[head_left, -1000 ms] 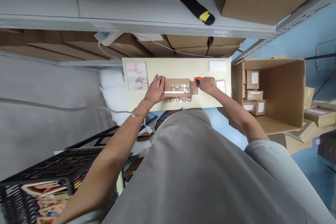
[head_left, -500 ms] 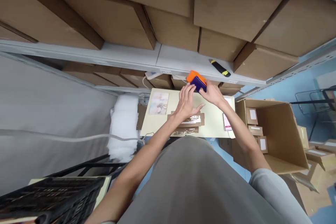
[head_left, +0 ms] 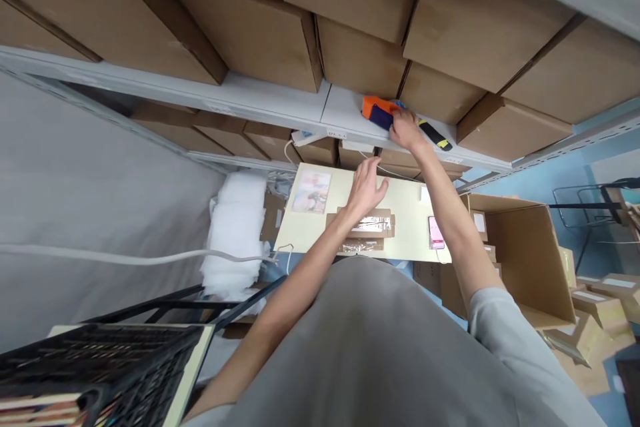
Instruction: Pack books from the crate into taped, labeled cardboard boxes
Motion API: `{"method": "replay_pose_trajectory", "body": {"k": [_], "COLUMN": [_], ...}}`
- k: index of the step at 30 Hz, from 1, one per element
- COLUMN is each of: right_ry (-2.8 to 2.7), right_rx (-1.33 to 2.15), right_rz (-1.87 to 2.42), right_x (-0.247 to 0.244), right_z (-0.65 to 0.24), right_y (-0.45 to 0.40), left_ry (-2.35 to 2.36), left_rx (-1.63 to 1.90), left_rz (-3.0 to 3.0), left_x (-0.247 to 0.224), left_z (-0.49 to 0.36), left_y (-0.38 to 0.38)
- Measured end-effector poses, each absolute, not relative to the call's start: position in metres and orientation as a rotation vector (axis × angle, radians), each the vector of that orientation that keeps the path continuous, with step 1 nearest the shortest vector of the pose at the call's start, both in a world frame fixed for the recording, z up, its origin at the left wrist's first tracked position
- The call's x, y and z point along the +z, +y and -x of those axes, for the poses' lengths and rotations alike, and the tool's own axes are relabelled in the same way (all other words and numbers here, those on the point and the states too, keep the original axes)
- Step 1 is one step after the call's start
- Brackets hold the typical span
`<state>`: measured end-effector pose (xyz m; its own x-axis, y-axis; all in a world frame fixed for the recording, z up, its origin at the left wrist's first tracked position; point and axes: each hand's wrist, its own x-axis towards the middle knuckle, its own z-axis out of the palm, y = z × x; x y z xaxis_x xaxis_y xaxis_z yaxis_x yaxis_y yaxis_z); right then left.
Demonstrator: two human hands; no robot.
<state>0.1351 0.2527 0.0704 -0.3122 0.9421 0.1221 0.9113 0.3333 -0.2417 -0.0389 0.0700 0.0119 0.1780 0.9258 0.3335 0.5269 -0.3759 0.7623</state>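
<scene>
My right hand (head_left: 406, 129) is closed on an orange and dark-blue tape dispenser (head_left: 376, 111) at the shelf above the table. Its far side is partly hidden by my fingers. Just right of that hand, a black and yellow utility knife (head_left: 435, 135) lies on the shelf. My left hand (head_left: 366, 185) is over the table with its fingers extended and nothing in them. Below it, a small cardboard box (head_left: 373, 223) with a white printed label and shiny tape sits near the table's front edge.
The pale table (head_left: 407, 240) also bears a picture sheet (head_left: 312, 191) and a phone (head_left: 436, 233). Cardboard boxes line the shelf (head_left: 280, 97). A large open carton (head_left: 530, 253) stands right, white wrapping material (head_left: 235, 233) left, and a black crate (head_left: 100, 367) lower left.
My right hand has carried the tape dispenser up and away from the table to the shelf. My left hand has come off it and stays over the table. The view has shifted slightly.
</scene>
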Motion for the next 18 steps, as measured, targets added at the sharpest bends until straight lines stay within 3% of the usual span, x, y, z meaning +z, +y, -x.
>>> {"method": "replay_pose_trajectory", "body": {"k": [5, 9, 13, 18], "right_ry": [-2.062, -1.844, -1.582, -1.636], "right_rx": [0.170, 0.502, 0.872, 0.979], "right_rz": [1.608, 1.781, 2.007, 2.030], "right_x": [0.013, -0.059, -0.111, -0.140], "right_z": [-0.159, -0.164, -0.152, -0.130], "right_y": [0.161, 0.019, -0.077, -0.082], "left_ry": [1.619, 1.852, 1.845, 1.890], "left_rx": [0.868, 0.636, 0.573, 0.657], "left_rz": [-1.667, -1.318, -1.198, -1.229], "left_x": [-0.081, -0.138, -0.155, -0.154], "left_z": [0.105, 0.145, 0.138, 0.097], "left_y": [0.008, -0.056, -0.087, -0.072]}}
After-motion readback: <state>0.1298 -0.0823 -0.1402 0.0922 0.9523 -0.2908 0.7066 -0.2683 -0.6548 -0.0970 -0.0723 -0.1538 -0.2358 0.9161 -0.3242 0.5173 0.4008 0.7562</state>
